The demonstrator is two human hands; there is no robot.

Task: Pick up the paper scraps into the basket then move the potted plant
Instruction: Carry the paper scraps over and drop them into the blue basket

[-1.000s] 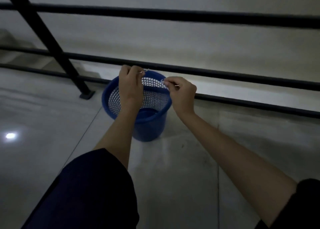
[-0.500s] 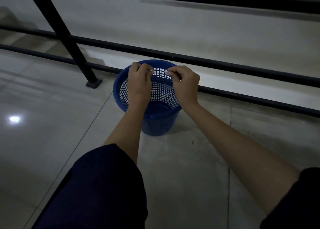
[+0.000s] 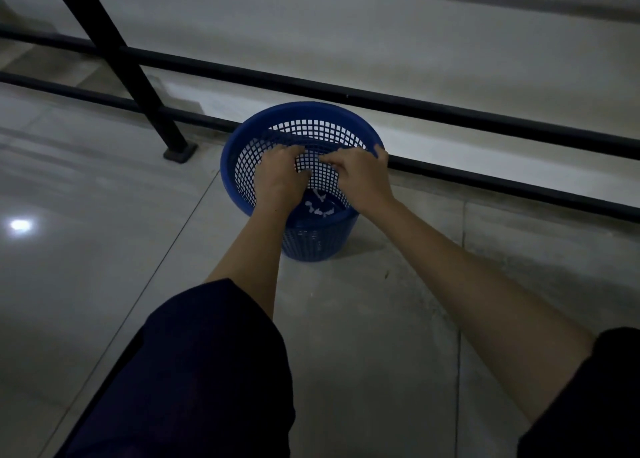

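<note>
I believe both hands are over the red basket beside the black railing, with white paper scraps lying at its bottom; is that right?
Not quite: the head view shows the basket is blue, not red. The rest holds: the left hand and right hand are over it beside the black railing, with white paper scraps lying at its bottom.

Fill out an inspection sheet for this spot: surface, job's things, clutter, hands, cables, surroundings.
Surface: pale tiled floor, glossy, with a light reflection at left.
Job's things: blue mesh basket upright on the floor by the railing; white paper scraps lie in its bottom. Potted plant: nothing seen.
Clutter: nothing seen on the floor.
Hands: left hand and right hand are over the basket's mouth, fingers curled; whether they hold any scrap cannot be told.
Cables: nothing seen.
Surroundings: black railing with a slanted post behind the basket; pale wall or ledge beyond; dim light.
</note>
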